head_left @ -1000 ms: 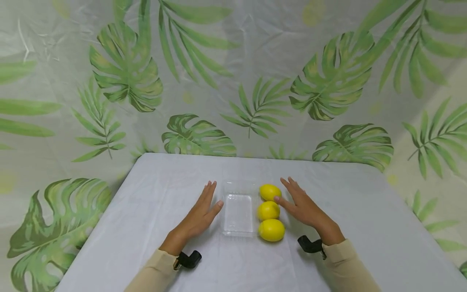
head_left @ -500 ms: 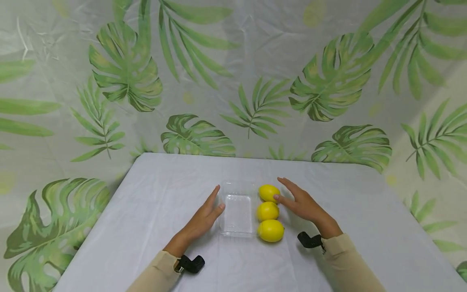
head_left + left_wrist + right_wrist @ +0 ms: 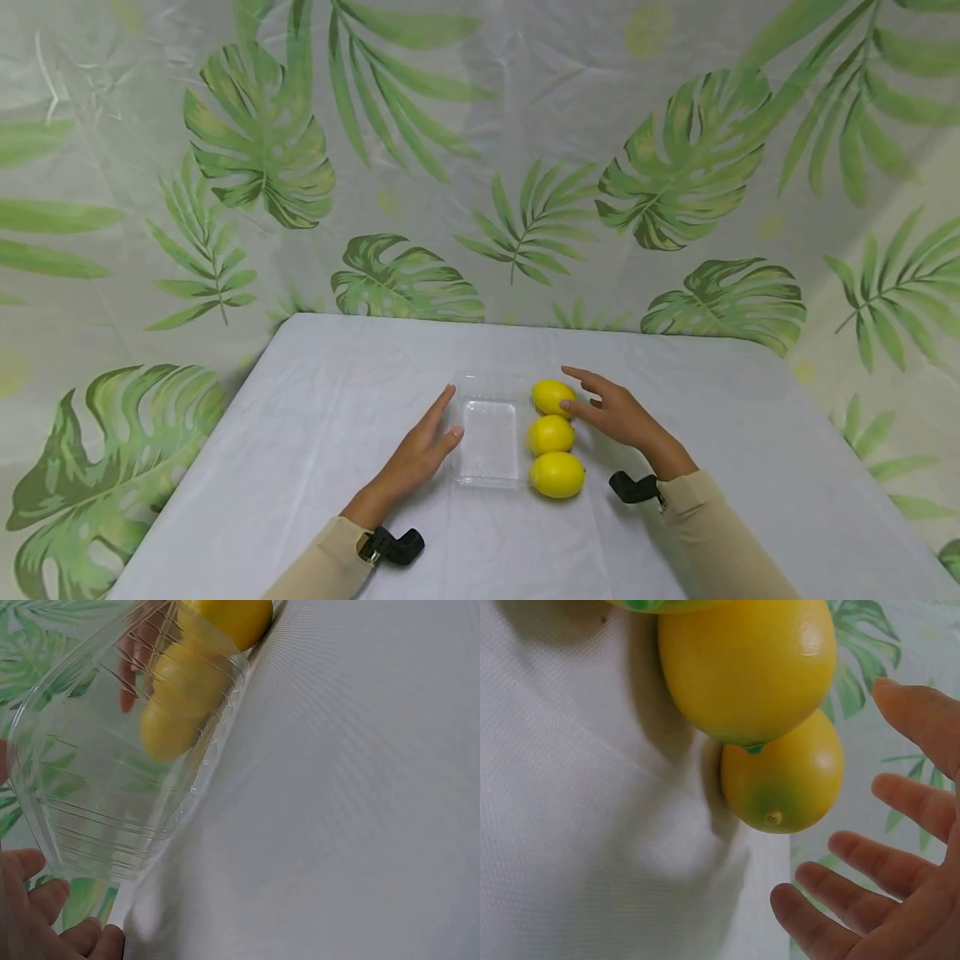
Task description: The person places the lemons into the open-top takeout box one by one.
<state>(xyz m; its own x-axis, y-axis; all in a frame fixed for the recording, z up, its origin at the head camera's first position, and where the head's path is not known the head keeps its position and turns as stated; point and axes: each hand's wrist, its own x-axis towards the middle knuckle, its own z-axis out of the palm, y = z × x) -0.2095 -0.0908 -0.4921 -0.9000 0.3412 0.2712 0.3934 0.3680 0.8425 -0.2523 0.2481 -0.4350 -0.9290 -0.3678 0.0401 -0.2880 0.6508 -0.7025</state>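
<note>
A clear plastic container point(image 3: 487, 442) sits on the table, its inside see-through and bare. My left hand point(image 3: 416, 454) lies along its left side, thumb and fingertips right at the rim; in the left wrist view its fingers point(image 3: 49, 900) are loosely bent near the container's end. Three yellow lemons stand in a row along the container's right side: a far lemon point(image 3: 551, 397), a middle lemon point(image 3: 551, 435) and a near lemon point(image 3: 557, 475). My right hand point(image 3: 618, 414) hovers by the far lemon, fingers spread and relaxed, its thumb overlapping that lemon's right edge in the head view.
A white cloth covers the table point(image 3: 360, 358). Behind it hangs a leaf-patterned sheet point(image 3: 525, 125). Each wrist wears a small black camera, one on the left point(image 3: 401, 546) and one on the right point(image 3: 633, 487).
My left hand has moved slightly right, up to the container's side. The right hand has shifted a little left toward the far lemon, its fingers bending more. The lemons stay in place.
</note>
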